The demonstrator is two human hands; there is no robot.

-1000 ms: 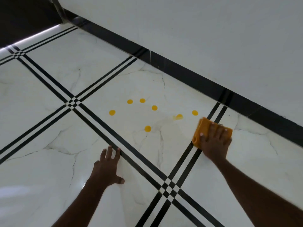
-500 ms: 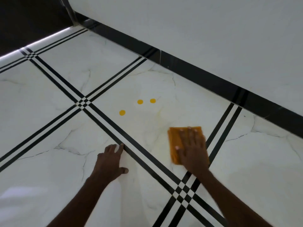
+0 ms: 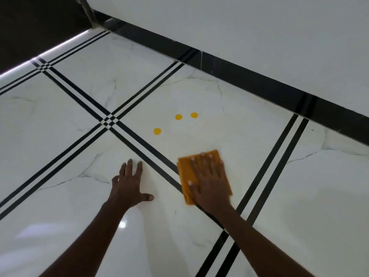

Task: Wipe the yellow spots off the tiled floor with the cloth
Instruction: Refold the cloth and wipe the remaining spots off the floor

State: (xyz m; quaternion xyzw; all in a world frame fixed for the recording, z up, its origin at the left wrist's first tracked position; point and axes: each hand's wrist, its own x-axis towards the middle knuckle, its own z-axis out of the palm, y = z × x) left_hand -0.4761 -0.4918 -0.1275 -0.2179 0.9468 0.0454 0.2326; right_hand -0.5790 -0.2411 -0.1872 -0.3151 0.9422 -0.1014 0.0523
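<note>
Left hand [image 3: 130, 181]: palm down, fingers spread, arm extended.
Right hand [image 3: 209, 181]: flat, fingers splayed, pressing downward, arm outstretched.

The right hand [image 3: 209, 180] lies flat on the cloth [image 3: 186, 176] at lower centre of the frame, the cloth resting on the floor [image 3: 60, 156] across a tile joint line [image 3: 147, 146], while the left hand [image 3: 129, 182] is spread on the floor just to its left, apart from it. Three spots sit above the hands on the same tile: one spot [image 3: 157, 131] at centre, and a pair up and to its right, the left of the pair [image 3: 178, 117] just beside the right of the pair [image 3: 194, 115]. The skirting [image 3: 259, 84] runs from upper left to right edge, with the wall [image 3: 259, 27] above it.
</note>
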